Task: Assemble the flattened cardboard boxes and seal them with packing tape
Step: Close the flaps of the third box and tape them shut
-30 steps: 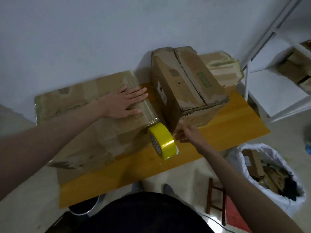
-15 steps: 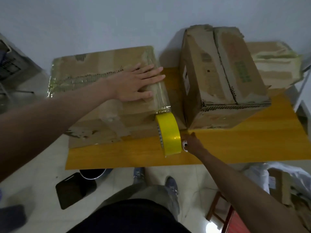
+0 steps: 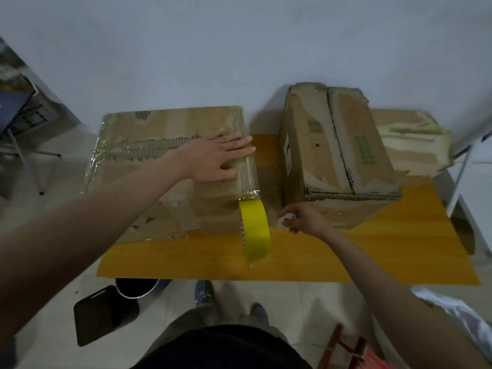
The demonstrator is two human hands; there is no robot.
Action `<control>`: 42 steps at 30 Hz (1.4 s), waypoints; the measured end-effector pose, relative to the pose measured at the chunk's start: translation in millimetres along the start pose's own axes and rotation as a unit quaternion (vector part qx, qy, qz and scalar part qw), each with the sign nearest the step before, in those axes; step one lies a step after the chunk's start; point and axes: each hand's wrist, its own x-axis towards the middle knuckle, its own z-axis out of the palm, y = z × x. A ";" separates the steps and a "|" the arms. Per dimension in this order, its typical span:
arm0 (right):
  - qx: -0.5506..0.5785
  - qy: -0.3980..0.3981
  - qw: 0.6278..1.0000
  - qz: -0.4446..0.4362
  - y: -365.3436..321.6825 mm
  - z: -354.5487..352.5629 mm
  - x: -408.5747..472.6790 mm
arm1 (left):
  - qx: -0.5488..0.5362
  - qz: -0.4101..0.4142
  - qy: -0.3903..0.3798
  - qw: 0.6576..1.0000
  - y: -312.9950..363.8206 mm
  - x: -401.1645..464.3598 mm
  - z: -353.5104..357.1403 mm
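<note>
Yellow wooden table (image 3: 399, 251) against a pale wall.

Largest item: the wide, low cardboard box (image 3: 159, 182) on the table's left half, long axis left to right, its left end overhanging the table edge. Worn brown card with torn patches showing corrugation; glossy tape along the top seam and down the right end. No writing readable on it.

To its right, well apart, a taller box (image 3: 332, 161), long axis near to far, flaps meeting in a seam down the top. Green print on the right flap and a small white label on the left face, both too blurred to read. Just behind its right side, a third taped box (image 3: 415, 142).

Your left hand (image 3: 215, 158) lies flat on the wide box's top near its right end, fingers straight and slightly spread.

Yellow tape roll (image 3: 255, 227) hangs on edge at that box's near right corner, its strip running up onto the top.

Your right hand (image 3: 300, 219), near the taller box's near left corner, has its fingers curled round a small white object (image 3: 286, 219); I cannot tell what it is.
</note>
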 end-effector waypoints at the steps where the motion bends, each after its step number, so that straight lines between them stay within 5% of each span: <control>1: 0.008 0.014 1.000 -0.023 -13.4 -11.8 -10.1 | 0.001 -0.006 0.003 1.000 2.7 -0.8 -1.9; 8: 0.119 0.142 0.972 -0.145 -80.2 -52.1 -43.3 | -0.124 -0.165 0.123 0.971 52.0 -30.1 -2.0; 13: 0.066 0.189 0.954 -0.224 -105.5 -36.4 -45.2 | -0.283 -0.358 0.271 0.848 143.8 -65.2 -6.9; 18: -0.004 0.206 0.938 -0.278 -112.1 -24.3 -42.1 | -0.466 -0.424 0.223 0.744 212.7 -62.4 -8.5; 25: -0.078 0.175 0.940 -0.283 -121.1 -20.2 -33.8 | -0.514 -0.477 0.199 0.684 225.9 -45.4 -9.1; 42: -0.221 0.173 0.926 -0.255 -133.1 -18.6 -41.1 | -0.514 -0.490 0.195 0.676 220.5 -47.3 -6.7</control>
